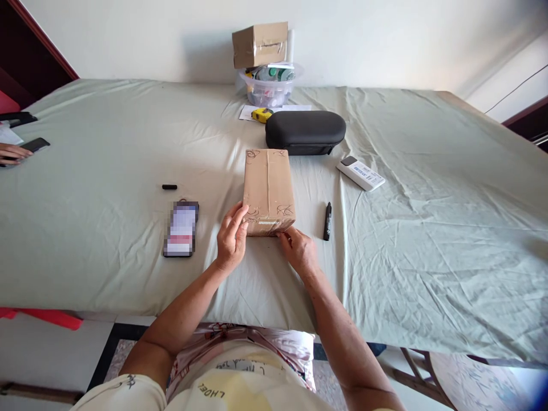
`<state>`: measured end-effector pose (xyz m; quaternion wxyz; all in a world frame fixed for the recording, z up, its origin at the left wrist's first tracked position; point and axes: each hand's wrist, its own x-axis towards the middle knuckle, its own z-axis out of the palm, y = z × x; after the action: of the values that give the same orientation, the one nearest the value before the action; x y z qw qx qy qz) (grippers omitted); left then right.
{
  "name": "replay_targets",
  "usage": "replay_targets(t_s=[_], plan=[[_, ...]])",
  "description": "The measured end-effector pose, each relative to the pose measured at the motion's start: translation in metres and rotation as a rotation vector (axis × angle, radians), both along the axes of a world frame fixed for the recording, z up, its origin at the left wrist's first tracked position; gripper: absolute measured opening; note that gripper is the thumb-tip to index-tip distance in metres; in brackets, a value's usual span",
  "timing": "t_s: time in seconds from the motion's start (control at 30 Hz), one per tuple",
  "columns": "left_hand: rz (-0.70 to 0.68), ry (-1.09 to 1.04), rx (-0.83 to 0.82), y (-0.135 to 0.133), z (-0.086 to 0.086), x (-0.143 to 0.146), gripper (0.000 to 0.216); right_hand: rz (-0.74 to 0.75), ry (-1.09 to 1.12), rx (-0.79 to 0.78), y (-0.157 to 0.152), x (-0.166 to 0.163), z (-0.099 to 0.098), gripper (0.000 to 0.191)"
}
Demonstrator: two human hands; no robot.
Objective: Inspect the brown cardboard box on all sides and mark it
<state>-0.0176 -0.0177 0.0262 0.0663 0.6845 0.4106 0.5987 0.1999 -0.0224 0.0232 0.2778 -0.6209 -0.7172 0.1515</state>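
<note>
Fingers of the left hand (232, 240) are straight and a little parted, laid against the near-left corner of the cardboard box (269, 180), the thumb apart from them at the near face. Those of the right hand (302, 251) are curled in at the lower edge of that face, towards its right end; whether they pinch something there or only press, I cannot tell.

The box sits on the cloth-covered worktop (406, 274), straight in front of the person, with scribbled corners and a lengthwise seam on top. Its far end is close to the black case (305, 130); whether they touch is unclear.

For good control, the left hand should bear lightly and evenly on its corner, since loose cloth could let the carton skid. The right does best working low and close, moving along the edge rather than lifting it, so the base stays flat. The marker (327, 221), just right of that hand, could be knocked by a wide sweep; the phone (181, 231), farther left, leaves more room.
</note>
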Motion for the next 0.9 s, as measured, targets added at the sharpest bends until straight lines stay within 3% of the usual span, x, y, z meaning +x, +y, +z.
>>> replay_targets(t_s=[0.13, 0.3, 0.47, 0.67, 0.9], plan=[[0.021, -0.084, -0.094, 0.002, 0.001, -0.004, 0.043, 0.149, 0.013, -0.017, -0.003, -0.003, -0.001, 0.028], [0.010, -0.182, -0.210, 0.005, -0.003, -0.007, 0.049, 0.232, -0.016, -0.006, -0.005, -0.011, -0.007, 0.026], [-0.079, -0.262, -0.327, 0.007, -0.011, -0.006, 0.076, 0.324, 0.006, 0.022, -0.009, -0.021, -0.009, 0.023], [-0.214, -0.232, -0.299, 0.008, -0.014, -0.006, 0.118, 0.425, 0.030, 0.050, -0.012, -0.028, -0.010, 0.024], [-0.111, 0.000, -0.167, 0.007, -0.016, -0.007, 0.111, 0.432, 0.055, 0.065, -0.014, -0.033, -0.012, 0.024]])
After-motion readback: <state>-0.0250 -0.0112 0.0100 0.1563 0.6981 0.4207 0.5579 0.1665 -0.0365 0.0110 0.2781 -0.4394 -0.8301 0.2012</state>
